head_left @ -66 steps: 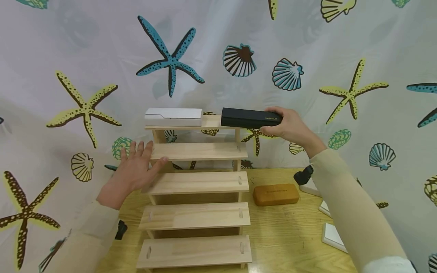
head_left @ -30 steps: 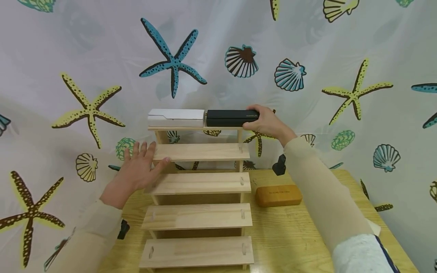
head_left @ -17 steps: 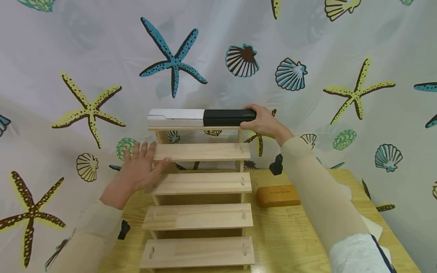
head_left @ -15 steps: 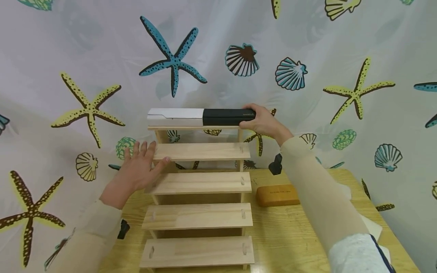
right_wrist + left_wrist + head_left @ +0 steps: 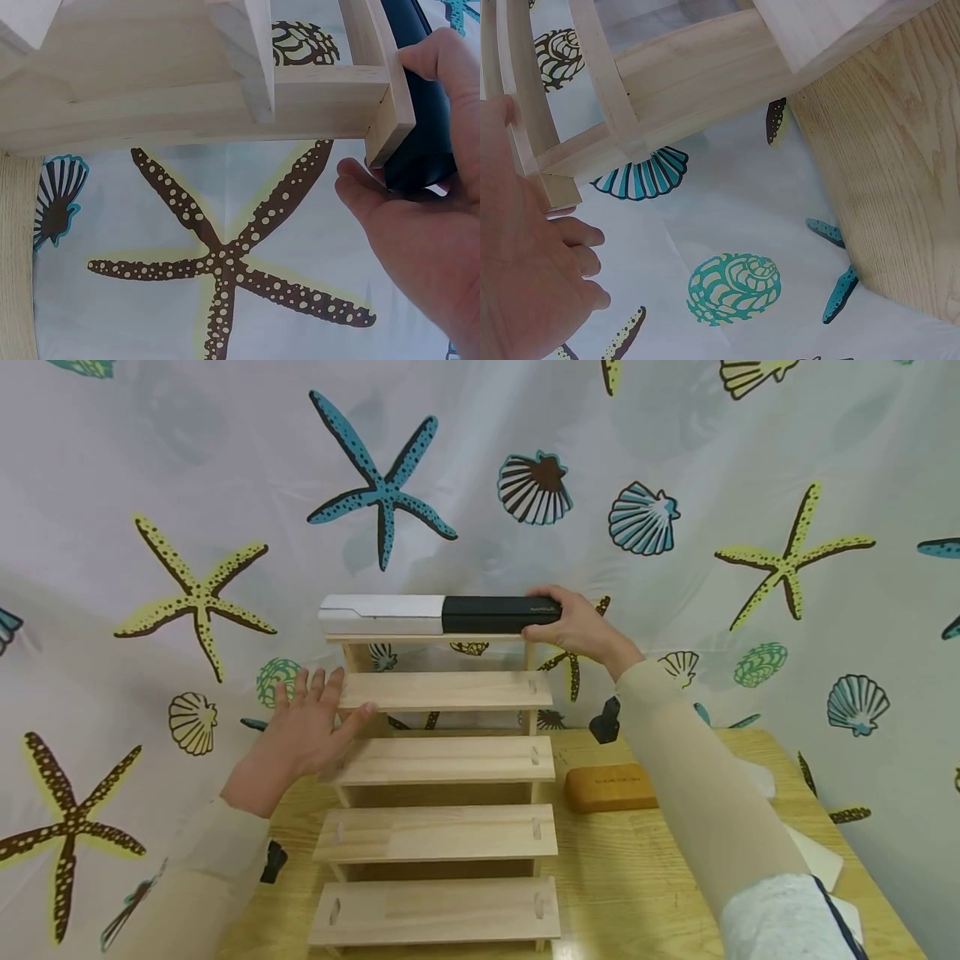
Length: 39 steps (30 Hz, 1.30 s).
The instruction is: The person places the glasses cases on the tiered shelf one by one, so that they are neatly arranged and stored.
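Observation:
My right hand (image 5: 573, 622) grips the right end of a long black glasses case (image 5: 487, 615) on the top board of a stepped wooden shelf (image 5: 450, 760). In the right wrist view, the thumb and fingers lie around the black case (image 5: 420, 161), which extends past the board's end. A white glasses case (image 5: 382, 615) sits left of it, the two touching end to end. Its left end sticks out slightly beyond the board. My left hand (image 5: 303, 731) rests with fingers spread at the left end of the second board from the top, thumb on its front edge.
An orange-brown glasses case (image 5: 611, 787) lies on the wooden table (image 5: 637, 868), right of the shelf. Several white objects (image 5: 813, 856) are partly hidden behind my right sleeve. A curtain (image 5: 480, 460) printed with starfish and shells hangs close behind.
My right hand has carried the black case left onto the top board and against the white case. The white case has slid slightly left. My left hand stays put on the shelf.

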### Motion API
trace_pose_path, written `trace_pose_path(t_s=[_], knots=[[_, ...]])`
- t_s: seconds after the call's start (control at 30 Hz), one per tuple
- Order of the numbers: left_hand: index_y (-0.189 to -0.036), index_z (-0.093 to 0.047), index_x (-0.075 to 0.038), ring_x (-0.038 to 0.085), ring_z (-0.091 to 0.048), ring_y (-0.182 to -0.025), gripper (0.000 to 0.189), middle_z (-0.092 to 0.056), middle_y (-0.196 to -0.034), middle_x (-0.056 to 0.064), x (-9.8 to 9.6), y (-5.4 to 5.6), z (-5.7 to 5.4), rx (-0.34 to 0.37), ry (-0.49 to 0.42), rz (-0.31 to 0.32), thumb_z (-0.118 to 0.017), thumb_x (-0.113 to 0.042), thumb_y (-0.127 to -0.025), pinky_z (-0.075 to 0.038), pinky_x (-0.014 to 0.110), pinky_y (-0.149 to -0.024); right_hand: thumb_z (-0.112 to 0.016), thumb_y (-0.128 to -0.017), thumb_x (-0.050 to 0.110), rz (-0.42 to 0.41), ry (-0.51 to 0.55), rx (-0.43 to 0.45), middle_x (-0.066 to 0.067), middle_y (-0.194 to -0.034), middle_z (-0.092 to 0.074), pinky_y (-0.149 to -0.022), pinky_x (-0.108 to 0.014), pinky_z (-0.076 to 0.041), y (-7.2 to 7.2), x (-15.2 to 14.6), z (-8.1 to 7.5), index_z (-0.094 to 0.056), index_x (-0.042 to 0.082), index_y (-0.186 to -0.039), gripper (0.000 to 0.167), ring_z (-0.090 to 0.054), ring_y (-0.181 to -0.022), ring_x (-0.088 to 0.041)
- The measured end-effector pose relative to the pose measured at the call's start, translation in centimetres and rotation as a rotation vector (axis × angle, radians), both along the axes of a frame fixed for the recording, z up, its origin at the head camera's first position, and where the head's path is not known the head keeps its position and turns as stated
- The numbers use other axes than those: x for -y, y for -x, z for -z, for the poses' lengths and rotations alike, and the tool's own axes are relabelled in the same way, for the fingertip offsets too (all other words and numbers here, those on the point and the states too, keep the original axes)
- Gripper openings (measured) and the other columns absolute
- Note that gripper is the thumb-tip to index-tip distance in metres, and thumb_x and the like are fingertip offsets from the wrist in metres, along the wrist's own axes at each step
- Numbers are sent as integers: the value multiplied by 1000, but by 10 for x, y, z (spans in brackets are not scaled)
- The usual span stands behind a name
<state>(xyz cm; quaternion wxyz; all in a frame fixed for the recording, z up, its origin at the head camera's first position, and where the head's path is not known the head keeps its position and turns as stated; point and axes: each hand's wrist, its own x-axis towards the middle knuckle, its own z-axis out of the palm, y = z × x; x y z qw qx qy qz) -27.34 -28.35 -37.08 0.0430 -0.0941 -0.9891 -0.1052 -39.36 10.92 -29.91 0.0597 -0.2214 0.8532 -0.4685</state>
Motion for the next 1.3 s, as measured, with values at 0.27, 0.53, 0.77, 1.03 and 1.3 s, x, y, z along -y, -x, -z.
trace_pose_path(t_s=[0.27,0.53,0.77,1.03,1.3], knots=[[-166,-7,7,63,6,-156,99,-6,-168,42,-1,-1,-3,25,-4,-4,-24,-70,-107,6,80,-120,-80,-93,36,34,-41,-39,-12,-170,-32,-120,-58,-39,-4,-12,3,-31,21,-167,90,-41,-151,-35],[-166,4,6,66,5,-154,105,-4,-168,42,-2,-9,1,21,-24,-27,-26,-74,-105,6,81,-119,-81,-94,31,17,36,-7,-14,-168,-37,-123,-58,-38,-17,-54,24,-30,18,-167,90,-40,-154,-38],[-162,10,13,68,-2,-153,112,-5,-168,42,-5,-38,14,-60,-69,-11,-43,-68,-105,0,83,-118,-77,-98,30,21,10,6,-17,-168,-38,-122,-58,-38,-34,-99,60,-34,13,-165,82,-42,-153,-39],[-161,-26,13,67,-4,-154,95,-13,-166,45,-1,-61,38,-26,-26,33,-45,-63,-107,-3,83,-118,-75,-100,33,46,-58,27,-19,-167,-40,-122,-61,-37,-60,-129,113,-39,10,-163,76,-44,-150,-43],[-165,-17,8,63,-4,-156,93,-14,-171,35,-6,-66,51,-16,-22,40,-40,-63,-109,-3,82,-119,-76,-99,38,91,-132,31,-22,-165,-41,-122,-64,-34,-80,-148,161,-40,7,-162,78,-43,-148,-47]])
